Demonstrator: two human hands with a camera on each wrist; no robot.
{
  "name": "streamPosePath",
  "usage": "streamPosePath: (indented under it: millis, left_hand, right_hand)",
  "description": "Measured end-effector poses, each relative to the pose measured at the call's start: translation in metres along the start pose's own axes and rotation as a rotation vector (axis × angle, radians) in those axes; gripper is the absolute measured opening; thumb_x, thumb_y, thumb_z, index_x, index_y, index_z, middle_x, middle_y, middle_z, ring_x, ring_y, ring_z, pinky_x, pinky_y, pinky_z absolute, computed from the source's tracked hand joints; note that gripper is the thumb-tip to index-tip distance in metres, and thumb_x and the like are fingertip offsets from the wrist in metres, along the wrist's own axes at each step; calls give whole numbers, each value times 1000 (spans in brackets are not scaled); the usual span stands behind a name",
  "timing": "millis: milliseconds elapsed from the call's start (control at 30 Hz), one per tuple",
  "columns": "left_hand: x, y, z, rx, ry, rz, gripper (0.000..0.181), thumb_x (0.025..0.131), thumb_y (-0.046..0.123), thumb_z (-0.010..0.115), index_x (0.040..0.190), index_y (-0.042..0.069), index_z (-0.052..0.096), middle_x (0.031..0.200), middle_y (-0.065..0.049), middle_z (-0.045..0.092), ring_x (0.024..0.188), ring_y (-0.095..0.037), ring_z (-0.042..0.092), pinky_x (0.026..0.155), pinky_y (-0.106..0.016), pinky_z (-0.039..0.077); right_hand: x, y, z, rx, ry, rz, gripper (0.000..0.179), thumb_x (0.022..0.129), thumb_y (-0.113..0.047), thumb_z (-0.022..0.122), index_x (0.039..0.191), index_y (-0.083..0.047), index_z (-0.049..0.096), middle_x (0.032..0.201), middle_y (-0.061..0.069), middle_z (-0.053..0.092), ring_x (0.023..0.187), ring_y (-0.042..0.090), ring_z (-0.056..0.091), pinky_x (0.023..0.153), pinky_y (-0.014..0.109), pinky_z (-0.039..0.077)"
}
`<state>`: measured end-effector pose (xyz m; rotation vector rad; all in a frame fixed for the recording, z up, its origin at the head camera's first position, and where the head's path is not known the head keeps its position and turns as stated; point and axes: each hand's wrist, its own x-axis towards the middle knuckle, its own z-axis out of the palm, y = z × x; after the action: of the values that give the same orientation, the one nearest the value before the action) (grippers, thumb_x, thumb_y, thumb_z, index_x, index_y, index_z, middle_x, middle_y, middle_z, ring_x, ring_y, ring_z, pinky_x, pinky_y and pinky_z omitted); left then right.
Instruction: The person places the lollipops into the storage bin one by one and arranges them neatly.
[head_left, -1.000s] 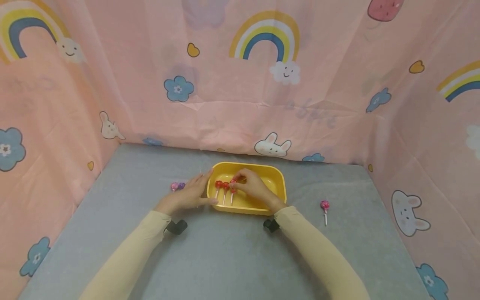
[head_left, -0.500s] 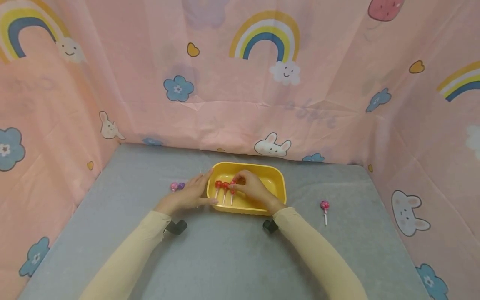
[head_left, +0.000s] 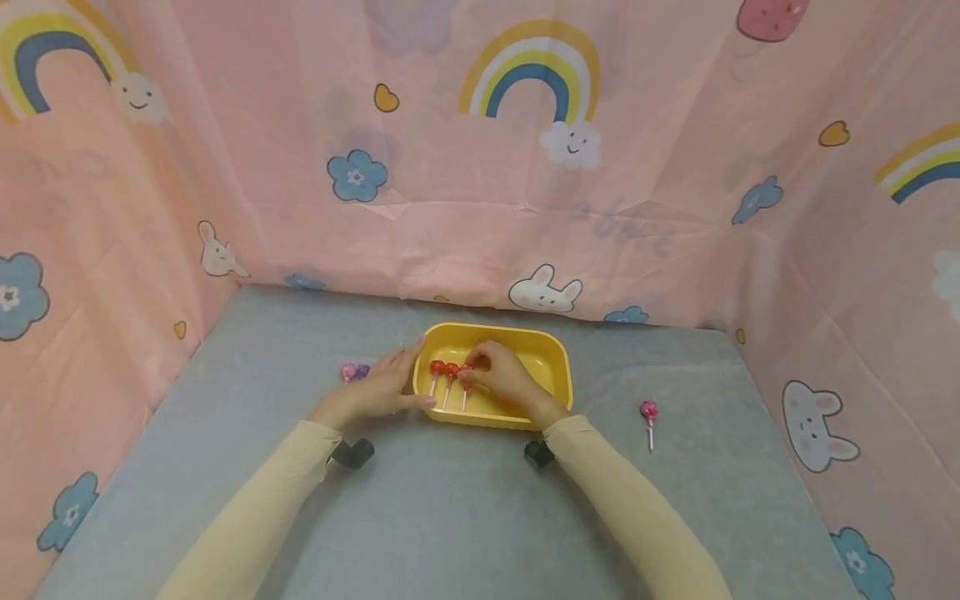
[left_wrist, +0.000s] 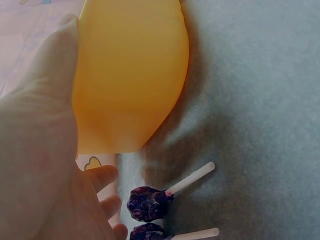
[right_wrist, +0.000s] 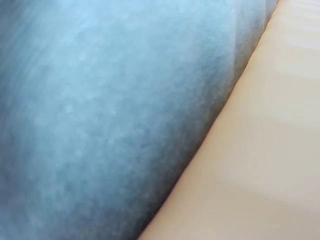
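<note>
My left hand (head_left: pixel 375 389) rests against the left end of a yellow plastic basket (head_left: pixel 553 372), its fingers and thumb spread along the rim. In the left wrist view the thumb lies along the basket's wall (left_wrist: pixel 130 75). Inside the basket, two red lollipops (head_left: pixel 437 367) lie side by side at the left, sticks toward me. My right hand (head_left: pixel 510 377) reaches in over the near rim and pinches a third red lollipop (head_left: pixel 466 386) beside them; its head is partly hidden by the fingertips.
A pink lollipop (head_left: pixel 348 372) and a purple lollipop (head_left: pixel 363 371) lie left of the basket, partly behind my left hand. In the left wrist view, two dark-wrapped lollipops (left_wrist: pixel 149 204) show. A pink lollipop (head_left: pixel 649 410) lies at the right on the grey cloth (head_left: pixel 465 517). Printed curtains surround the table.
My right hand has shifted very slightly while settling the third red lollipop, whose stick now stands a little straighter beside the others. My left hand and the basket stay put.
</note>
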<state>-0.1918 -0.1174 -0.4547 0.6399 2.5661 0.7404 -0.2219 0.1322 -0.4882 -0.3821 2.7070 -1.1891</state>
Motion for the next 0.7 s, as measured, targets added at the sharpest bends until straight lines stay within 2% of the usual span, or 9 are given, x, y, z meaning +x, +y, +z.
streamPosePath:
  millis: [700]
  left_hand:
    - [1, 0, 2, 9, 11, -1, 106, 90, 54, 64, 160, 17, -7, 168, -15, 8, 155, -41, 4, 125, -59, 12]
  right_hand:
    - [0, 1, 1, -114, -2, -42, 24, 84, -35, 79, 95, -15, 70, 99, 2, 60, 100, 20, 52, 100, 35, 48]
